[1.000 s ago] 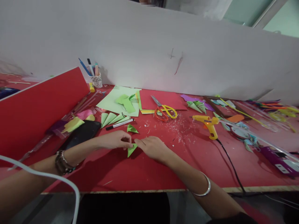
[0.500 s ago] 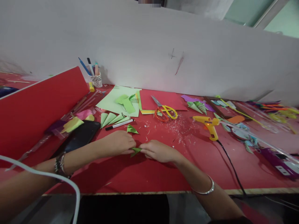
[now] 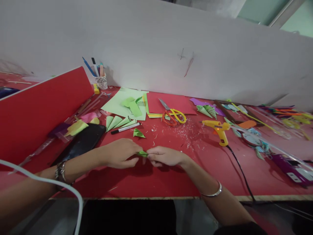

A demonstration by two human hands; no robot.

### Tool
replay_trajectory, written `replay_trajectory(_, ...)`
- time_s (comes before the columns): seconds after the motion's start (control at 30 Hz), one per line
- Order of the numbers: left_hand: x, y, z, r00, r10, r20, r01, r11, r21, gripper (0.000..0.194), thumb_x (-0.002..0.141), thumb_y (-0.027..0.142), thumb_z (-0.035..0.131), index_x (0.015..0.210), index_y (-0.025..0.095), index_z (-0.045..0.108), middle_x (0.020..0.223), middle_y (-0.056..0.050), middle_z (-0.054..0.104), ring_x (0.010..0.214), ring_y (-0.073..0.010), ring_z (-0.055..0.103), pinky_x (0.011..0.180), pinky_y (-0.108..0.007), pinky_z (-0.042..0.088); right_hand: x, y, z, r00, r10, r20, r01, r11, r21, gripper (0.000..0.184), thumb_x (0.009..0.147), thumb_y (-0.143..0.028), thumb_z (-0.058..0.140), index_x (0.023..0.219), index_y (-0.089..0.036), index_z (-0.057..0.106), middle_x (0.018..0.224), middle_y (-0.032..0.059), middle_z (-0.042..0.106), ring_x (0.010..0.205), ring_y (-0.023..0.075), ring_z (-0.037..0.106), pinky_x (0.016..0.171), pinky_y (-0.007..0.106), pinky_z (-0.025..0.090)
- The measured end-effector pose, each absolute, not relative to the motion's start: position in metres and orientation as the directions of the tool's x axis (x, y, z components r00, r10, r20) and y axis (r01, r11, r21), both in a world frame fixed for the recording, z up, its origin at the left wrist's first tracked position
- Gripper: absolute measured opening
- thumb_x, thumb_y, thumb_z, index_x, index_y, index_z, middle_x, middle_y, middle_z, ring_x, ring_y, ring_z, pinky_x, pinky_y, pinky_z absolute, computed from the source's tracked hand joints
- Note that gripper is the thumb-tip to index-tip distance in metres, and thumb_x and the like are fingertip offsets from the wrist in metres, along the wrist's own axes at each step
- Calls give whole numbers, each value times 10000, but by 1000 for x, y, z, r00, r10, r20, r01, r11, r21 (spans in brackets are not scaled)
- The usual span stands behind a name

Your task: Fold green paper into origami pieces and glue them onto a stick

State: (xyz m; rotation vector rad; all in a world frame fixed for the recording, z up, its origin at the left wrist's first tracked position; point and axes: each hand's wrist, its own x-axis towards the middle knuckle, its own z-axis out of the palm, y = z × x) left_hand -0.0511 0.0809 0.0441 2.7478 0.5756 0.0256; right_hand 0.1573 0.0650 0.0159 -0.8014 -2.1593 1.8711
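Note:
Between my two hands is a small folded piece of green paper (image 3: 142, 153), mostly covered by fingers. My left hand (image 3: 123, 153) pinches its left end, and my right hand (image 3: 165, 156) grips the right end with curled fingers. Just beyond them a green paper cone (image 3: 139, 133) lies on the red tabletop (image 3: 156, 186). Several light green paper cones (image 3: 118, 122) rest in a row farther left, with a black-and-white marker (image 3: 125, 128) in front of them.
Scissors (image 3: 171, 112) with red and yellow handles overlap a stack of red paper (image 3: 156, 101). A yellow glue gun (image 3: 217, 129) stands to the right, its black cord running off the front edge. On the left are a black phone (image 3: 84, 140) and a leaning red board (image 3: 44, 114).
The green paper piece has gone from a flat-looking triangle to a narrow folded shape between the fingers. Both hands have turned, and the right hand has shifted slightly rightward.

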Motion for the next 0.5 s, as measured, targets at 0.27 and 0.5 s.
replay_trajectory(0.27, -49, 88, 38, 871, 473, -134, 431, -605, 669, 424, 901, 308, 277, 701, 164, 623, 515, 4, 583, 498, -95, 521, 554, -184, 356, 153, 58, 23, -753, 622, -215, 359, 114, -926, 253, 904, -255, 299, 874, -139, 522, 524, -70, 391, 440, 48, 352, 466, 174, 315)
replay_trajectory(0.5, -57, 92, 22, 721, 618, -312, 529, -201, 824, 427, 843, 482, 341, 664, 146, 535, 452, 21, 519, 382, -87, 463, 425, -188, 351, 146, 57, 12, -601, 782, 164, 645, 596, -478, 251, 868, -288, 425, 1079, -160, 469, 774, 9, 598, 642, 95, 513, 558, 204, 326)
